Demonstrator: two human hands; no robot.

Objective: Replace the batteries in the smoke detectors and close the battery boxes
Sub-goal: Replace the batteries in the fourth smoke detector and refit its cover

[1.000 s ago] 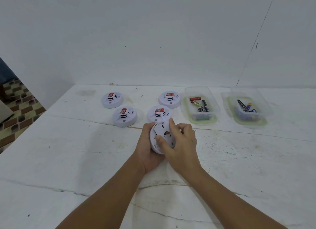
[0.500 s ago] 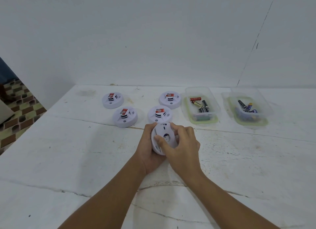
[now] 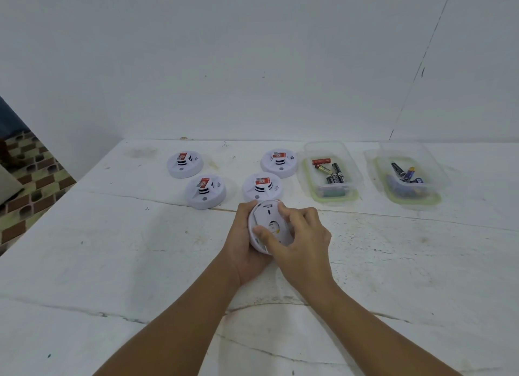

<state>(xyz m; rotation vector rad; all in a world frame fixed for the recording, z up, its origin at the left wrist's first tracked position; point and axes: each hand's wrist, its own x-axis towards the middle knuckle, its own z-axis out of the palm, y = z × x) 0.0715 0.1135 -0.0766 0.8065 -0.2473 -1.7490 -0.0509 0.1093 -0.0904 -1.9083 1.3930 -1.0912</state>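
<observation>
Stretching across most of the view is a white, cracked tabletop (image 3: pixel 112 263), meeting a plain white wall at its far edge. Sitting on it at the far right are two clear plastic containers with green rims: the nearer-to-centre container (image 3: pixel 351 176) is holding a red battery and several black ones, and the farther right container (image 3: pixel 432 179) is holding black and blue batteries. Resting to the left of the containers are four white smoke detectors, each lying face up with a red label on top: the far left detector (image 3: pixel 184 166), the near left detector (image 3: pixel 206 193), the far middle detector (image 3: pixel 280 163) just beside the first container, and the near middle detector (image 3: pixel 262 187).

Just in front of that last one, a fifth smoke detector (image 3: pixel 265 221) is being held above the tabletop, tilted on edge with its back side facing the camera and a round opening showing in that back. The left hand (image 3: pixel 243 249) is cupping it from the left and beneath, fingers curling round its rim. The right hand (image 3: pixel 303 241) is gripping it from the right, thumb pressing on the back near the opening and fingers wrapping over the top edge.
</observation>
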